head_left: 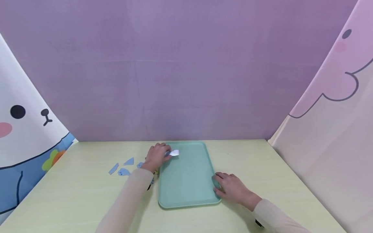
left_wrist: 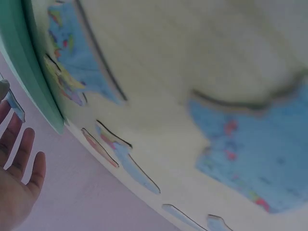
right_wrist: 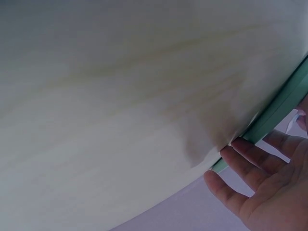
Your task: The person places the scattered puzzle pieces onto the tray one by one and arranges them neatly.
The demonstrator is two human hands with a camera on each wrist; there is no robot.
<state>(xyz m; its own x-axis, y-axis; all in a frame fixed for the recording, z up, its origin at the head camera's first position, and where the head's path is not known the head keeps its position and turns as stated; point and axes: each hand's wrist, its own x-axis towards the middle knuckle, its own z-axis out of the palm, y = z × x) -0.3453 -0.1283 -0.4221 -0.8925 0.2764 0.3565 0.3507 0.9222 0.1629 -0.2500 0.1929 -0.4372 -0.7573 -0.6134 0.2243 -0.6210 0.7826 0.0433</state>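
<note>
Head view from above, facing the far edge of the table (head_left: 250, 161), close tilted wrist views, all sharing the tray (head_left: 189, 181).

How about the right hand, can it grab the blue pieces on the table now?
Probably not easily: the green tray and left sleeve lie between the right hand and those blue pieces.

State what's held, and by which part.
Left hand pinches a flat blue-and-white piece by its left end. Right hand touches a green rectangular tray at its right rim; grip unclear.
</note>
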